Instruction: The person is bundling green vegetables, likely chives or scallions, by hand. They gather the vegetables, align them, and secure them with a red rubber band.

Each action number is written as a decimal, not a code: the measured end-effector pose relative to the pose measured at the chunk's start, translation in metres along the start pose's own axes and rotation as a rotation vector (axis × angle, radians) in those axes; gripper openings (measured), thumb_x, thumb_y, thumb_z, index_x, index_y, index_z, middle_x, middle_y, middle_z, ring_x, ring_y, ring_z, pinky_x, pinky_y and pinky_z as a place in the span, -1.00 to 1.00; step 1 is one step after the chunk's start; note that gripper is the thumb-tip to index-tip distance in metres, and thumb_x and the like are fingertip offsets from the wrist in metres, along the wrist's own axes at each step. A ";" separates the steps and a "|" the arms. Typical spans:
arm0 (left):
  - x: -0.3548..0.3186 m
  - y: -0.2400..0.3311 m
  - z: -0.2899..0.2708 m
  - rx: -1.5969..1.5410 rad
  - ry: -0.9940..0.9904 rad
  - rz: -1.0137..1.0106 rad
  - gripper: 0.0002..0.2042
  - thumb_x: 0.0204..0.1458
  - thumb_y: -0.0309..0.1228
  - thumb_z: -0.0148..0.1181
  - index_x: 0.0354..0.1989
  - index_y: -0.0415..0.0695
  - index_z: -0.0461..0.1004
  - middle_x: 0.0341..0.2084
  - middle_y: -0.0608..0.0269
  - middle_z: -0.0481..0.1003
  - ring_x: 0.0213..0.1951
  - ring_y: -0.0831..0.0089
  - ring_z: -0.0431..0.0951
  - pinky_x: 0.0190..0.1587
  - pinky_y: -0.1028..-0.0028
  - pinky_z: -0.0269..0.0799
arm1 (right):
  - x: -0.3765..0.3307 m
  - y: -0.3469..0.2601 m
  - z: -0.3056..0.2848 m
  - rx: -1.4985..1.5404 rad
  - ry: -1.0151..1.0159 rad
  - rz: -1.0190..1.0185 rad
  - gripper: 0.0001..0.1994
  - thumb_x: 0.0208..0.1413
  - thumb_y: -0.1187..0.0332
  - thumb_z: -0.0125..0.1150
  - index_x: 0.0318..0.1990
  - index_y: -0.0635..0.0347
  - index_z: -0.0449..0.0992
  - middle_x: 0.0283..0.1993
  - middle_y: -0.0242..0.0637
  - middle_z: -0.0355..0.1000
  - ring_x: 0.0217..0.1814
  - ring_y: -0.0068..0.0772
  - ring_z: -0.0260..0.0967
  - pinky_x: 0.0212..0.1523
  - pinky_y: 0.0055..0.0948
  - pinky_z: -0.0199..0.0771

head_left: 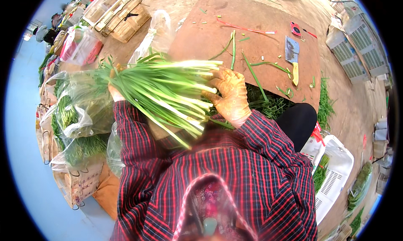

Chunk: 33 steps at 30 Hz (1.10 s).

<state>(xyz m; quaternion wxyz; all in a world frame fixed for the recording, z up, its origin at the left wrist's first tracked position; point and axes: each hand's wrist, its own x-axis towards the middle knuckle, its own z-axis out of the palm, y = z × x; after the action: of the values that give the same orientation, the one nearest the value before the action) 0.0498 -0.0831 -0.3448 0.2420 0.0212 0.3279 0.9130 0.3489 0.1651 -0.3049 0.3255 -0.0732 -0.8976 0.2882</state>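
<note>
A loose bunch of garlic chives [159,83], dark green leaves to the left and pale stem ends to the right, lies across in front of my chest. My left hand [115,89] is wrapped round the leafy end, its fingers mostly hidden by leaves. At the pale ends my right hand [230,92], in a stained orange-yellow glove, has its thumb and fingers closed on some stems. Beyond, on the brown board [189,39], a cleaver [292,52] with a yellow handle lies among loose green stalks [254,77] and cut bits.
Red ties [247,30] and a small red-and-black item [295,29] are on the board. Bagged greens [75,115] stand left. Trimmings [268,103] are heaped under the board's near edge. A white crate [336,169] sits right, beige crates [128,22] far left, grey crates [361,47] far right.
</note>
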 end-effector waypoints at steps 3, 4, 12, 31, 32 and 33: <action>-0.003 0.000 -0.001 0.042 0.022 0.026 -0.70 0.20 -0.23 -0.01 -0.09 -0.20 0.46 -0.34 0.19 0.49 -0.31 0.35 0.50 -0.25 0.36 0.47 | -0.004 0.019 -0.015 0.295 -0.030 -0.012 -0.87 -0.08 0.43 0.31 -0.34 0.22 0.58 -0.12 -0.19 0.50 0.00 -0.16 0.41 0.06 -0.25 0.35; -0.003 0.001 -0.003 0.053 0.028 0.039 -0.70 0.20 -0.23 -0.01 -0.09 -0.20 0.46 -0.35 0.19 0.49 -0.31 0.35 0.50 -0.25 0.36 0.47 | -0.009 0.024 -0.026 0.402 -0.050 0.103 -0.90 -0.02 0.44 0.26 -0.34 0.24 0.57 -0.12 -0.20 0.50 -0.02 -0.21 0.42 0.07 -0.30 0.35; 0.008 0.008 -0.030 0.016 -0.139 -0.058 -0.64 0.22 -0.16 -0.07 0.00 -0.16 0.43 -0.23 0.15 0.51 -0.21 0.23 0.52 -0.14 0.19 0.49 | -0.059 0.094 -0.057 -0.236 -0.650 0.527 -0.61 0.20 -0.04 0.00 -0.29 -0.02 0.67 -0.26 -0.22 0.57 -0.22 -0.23 0.52 -0.05 -0.27 0.43; -0.004 -0.020 0.025 0.150 0.114 0.009 -0.69 0.13 -0.14 0.06 -0.13 -0.12 0.47 -0.35 0.20 0.49 -0.26 0.24 0.51 -0.13 0.20 0.47 | 0.068 0.004 -0.007 1.045 -0.377 0.537 -0.59 0.02 0.34 0.38 0.02 0.29 0.48 -0.11 -0.28 0.52 -0.10 -0.50 0.44 -0.03 -0.47 0.48; -0.001 -0.015 0.012 0.238 0.090 0.000 -0.69 0.12 -0.12 0.07 -0.15 -0.08 0.48 -0.32 0.23 0.49 -0.22 0.23 0.50 -0.07 0.19 0.45 | 0.066 0.006 0.000 1.099 -0.376 0.548 -0.61 0.03 0.34 0.37 0.01 0.25 0.49 -0.11 -0.30 0.52 -0.09 -0.50 0.43 -0.02 -0.46 0.48; 0.002 -0.004 -0.014 0.105 -0.033 -0.111 -0.69 0.13 -0.11 0.05 -0.13 -0.06 0.49 -0.30 0.24 0.50 -0.20 0.24 0.50 -0.04 0.18 0.43 | 0.067 0.001 0.003 1.156 -0.394 0.544 -0.63 0.03 0.35 0.37 0.00 0.22 0.51 -0.11 -0.33 0.52 -0.08 -0.50 0.43 -0.01 -0.44 0.47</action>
<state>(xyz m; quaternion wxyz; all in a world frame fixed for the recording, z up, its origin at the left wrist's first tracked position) 0.0466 -0.0877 -0.3591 0.2963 0.0304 0.3720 0.8791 0.2948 0.1858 -0.2716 0.0582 -0.0565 -0.5908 0.8027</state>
